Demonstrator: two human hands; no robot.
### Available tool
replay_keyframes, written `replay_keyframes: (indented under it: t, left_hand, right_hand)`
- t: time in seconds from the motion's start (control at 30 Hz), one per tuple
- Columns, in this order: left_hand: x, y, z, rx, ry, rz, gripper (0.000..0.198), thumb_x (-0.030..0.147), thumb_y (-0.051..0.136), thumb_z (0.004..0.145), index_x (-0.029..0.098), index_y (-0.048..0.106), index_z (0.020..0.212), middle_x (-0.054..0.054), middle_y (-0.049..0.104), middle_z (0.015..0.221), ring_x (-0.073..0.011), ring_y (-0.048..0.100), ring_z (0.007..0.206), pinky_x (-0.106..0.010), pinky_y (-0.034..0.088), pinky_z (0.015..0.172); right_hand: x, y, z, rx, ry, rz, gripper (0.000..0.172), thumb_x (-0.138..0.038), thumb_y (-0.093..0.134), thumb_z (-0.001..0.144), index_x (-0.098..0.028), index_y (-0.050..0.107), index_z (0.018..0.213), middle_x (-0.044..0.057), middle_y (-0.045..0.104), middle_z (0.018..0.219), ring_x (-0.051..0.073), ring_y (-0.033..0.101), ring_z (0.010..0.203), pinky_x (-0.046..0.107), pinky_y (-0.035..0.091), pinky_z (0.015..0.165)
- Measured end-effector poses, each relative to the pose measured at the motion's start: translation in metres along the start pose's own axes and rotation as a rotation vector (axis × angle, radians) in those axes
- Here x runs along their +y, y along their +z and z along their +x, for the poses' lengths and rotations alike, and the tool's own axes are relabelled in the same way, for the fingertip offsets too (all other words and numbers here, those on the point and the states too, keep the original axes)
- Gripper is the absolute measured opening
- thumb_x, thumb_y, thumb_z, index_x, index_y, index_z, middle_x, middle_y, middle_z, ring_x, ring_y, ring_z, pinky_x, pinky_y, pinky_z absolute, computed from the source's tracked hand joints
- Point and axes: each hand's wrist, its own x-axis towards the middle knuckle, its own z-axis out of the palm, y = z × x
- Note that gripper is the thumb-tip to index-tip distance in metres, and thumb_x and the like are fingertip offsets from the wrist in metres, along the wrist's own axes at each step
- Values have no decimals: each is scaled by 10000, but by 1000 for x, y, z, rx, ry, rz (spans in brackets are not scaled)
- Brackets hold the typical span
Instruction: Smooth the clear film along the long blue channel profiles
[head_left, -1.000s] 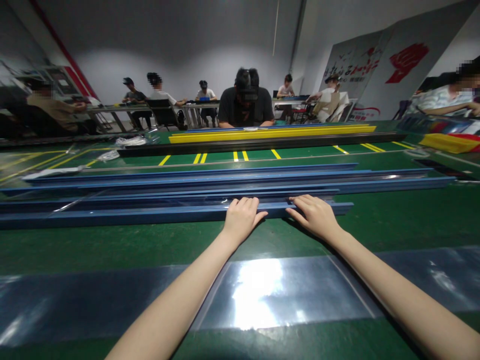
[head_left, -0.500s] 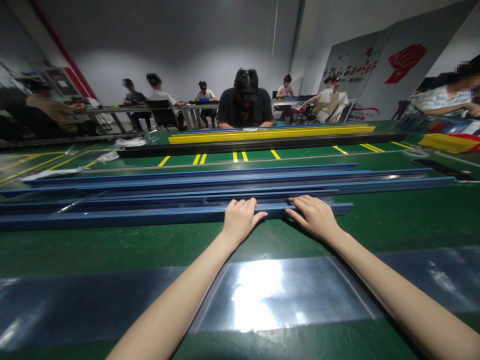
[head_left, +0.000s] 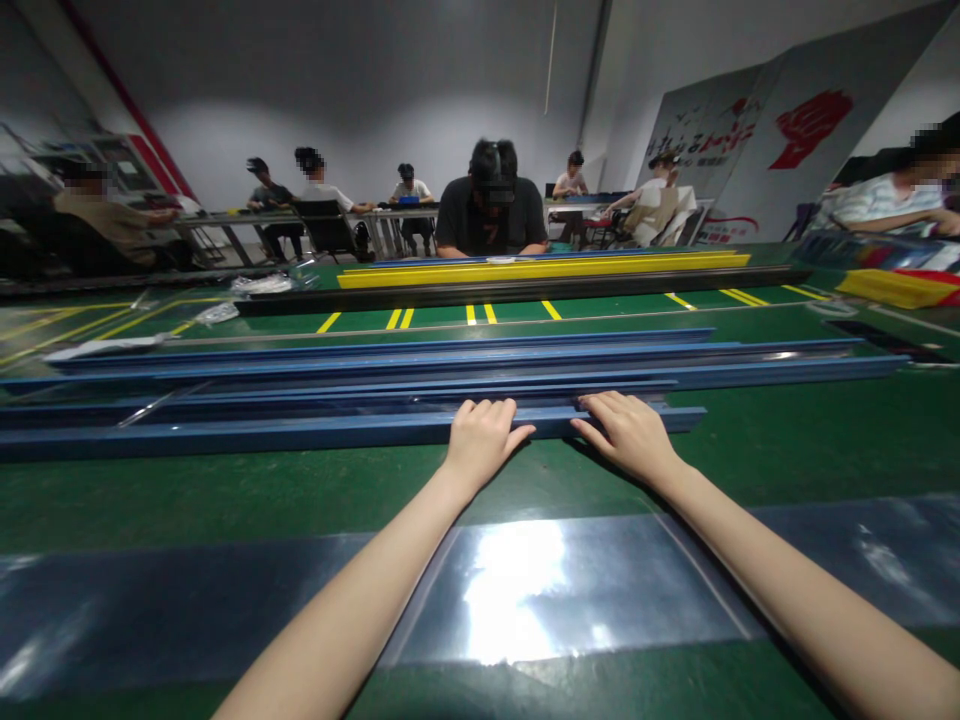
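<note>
A long blue plastic channel strip (head_left: 262, 438) lies crosswise on the green table in front of me. My left hand (head_left: 478, 442) grips its near wall, with the fingers curled over the top and the thumb along the front face. To the right, near the strip's right end, my right hand (head_left: 628, 432) holds the same wall, fingers over the edge and thumb towards the left hand. A short gap separates the two thumbs. The fingertips inside the channel are partly hidden. Just behind lie more blue channel strips (head_left: 420, 352), close together and roughly parallel.
A clear glossy plastic sheet (head_left: 225, 590) lies under my forearms on the green table (head_left: 187, 500). Farther back are a black strip (head_left: 562, 287) and a yellow strip (head_left: 540, 267). A person (head_left: 491, 210) sits opposite; several others work at tables behind. Yellow pieces (head_left: 892, 287) lie far right.
</note>
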Motion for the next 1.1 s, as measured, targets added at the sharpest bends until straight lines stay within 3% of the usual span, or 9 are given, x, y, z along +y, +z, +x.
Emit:
replay_keyframes:
  t: [0.13,0.3,0.57,0.87,1.1]
  left_hand:
    - [0,1,0,12,11,7,327,480,425,836,174,534,795,-27,609,689,-173,544,680,-301,292,632]
    - [0,1,-1,16,18,5,338,481,410,842,171,536,796,-28,611,690,-174,544,682,-302,292,636]
    - [0,3,-1,30,25,9,333,473,411,845,168,530,787,-28,612,693,-171,545,679,-300,292,637]
    - [0,4,-1,52,26,12,317,470,439,834,174,530,770,-23,610,685,-170,540,669,-301,288,631]
    - [0,3,-1,59,27,24,315,471,444,831,174,530,768,-22,603,674,-170,538,663,-303,284,624]
  right_hand:
    - [-6,-1,1,12,-46,-27,344,-362,321,891,-144,580,951,84,627,792,187,528,761,283,325,658]
    - [-8,-2,1,-8,-87,-10,325,-334,316,891,-154,569,988,79,637,861,175,543,776,278,327,666]
    - [-9,-5,3,-98,-19,58,301,-314,326,879,-170,576,966,58,650,899,171,573,806,269,343,664]
    - [-8,-2,2,-79,-20,70,342,-316,318,881,-152,559,1060,81,619,1085,181,562,956,272,376,740]
    - [-9,-1,1,-53,-15,78,330,-311,337,871,-151,572,1038,84,610,1109,190,550,998,288,384,771]
